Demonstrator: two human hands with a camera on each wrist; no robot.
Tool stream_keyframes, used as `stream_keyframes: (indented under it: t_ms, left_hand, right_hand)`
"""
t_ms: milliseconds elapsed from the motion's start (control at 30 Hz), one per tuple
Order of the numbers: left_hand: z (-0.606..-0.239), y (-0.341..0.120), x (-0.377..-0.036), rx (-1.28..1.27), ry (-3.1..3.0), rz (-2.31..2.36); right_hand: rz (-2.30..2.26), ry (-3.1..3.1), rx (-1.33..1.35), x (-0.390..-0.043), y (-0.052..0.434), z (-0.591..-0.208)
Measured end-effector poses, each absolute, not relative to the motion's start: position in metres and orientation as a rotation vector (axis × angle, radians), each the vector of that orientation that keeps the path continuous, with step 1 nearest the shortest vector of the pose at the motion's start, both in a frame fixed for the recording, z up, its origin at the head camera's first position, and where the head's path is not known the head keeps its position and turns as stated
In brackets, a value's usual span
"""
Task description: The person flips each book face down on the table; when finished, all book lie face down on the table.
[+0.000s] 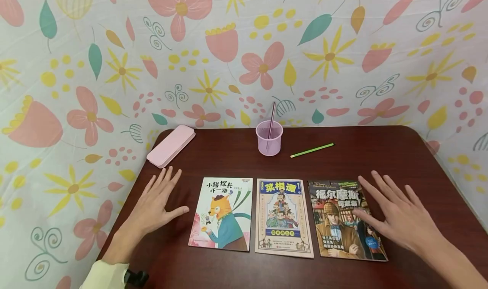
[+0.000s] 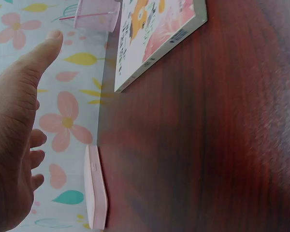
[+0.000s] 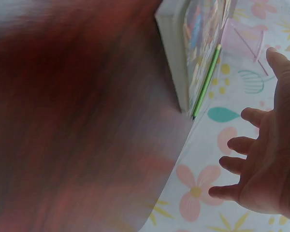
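Three books lie in a row on the dark wooden table. The left one is a white picture book (image 1: 223,215) with an orange cat on its cover. A beige book (image 1: 283,219) with a blue title band lies in the middle, and a darker book (image 1: 345,221) showing a person in a brown coat is at right. My left hand (image 1: 154,206) is spread beside the cat book, holding nothing. On the other side, my right hand (image 1: 398,210) is spread over the dark book's right edge in the head view; the right wrist view shows it raised, fingers apart, holding nothing.
A pink pencil case (image 1: 171,146) lies at the table's back left corner. Near the back middle stands a translucent purple cup (image 1: 269,143) holding a thin dark stick. A green pencil (image 1: 311,150) lies to its right. Floral cloth (image 1: 263,68) hangs behind the table (image 1: 225,159).
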State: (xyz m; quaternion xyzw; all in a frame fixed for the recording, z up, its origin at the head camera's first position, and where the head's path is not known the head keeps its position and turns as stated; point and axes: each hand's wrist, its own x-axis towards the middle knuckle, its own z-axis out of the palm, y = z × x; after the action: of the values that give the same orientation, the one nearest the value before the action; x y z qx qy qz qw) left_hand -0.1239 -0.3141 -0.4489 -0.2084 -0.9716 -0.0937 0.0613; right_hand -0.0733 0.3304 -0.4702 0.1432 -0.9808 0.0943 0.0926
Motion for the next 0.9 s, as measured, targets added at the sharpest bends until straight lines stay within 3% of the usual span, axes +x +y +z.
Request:
stream_keyframes:
  t_ms: [500, 900]
  left_hand:
    - [-0.444, -0.315, -0.135, -0.648, -3.063, -0.597]
    - [-0.453, -0.307, -0.135, -0.664, -3.151, -0.786]
  right_hand:
    - [0.627, -2.912, 0.799, -0.129, 0.266, -0.453]
    - [0.938, -2.988, 1.034, -0.176, 0.21, -0.465]
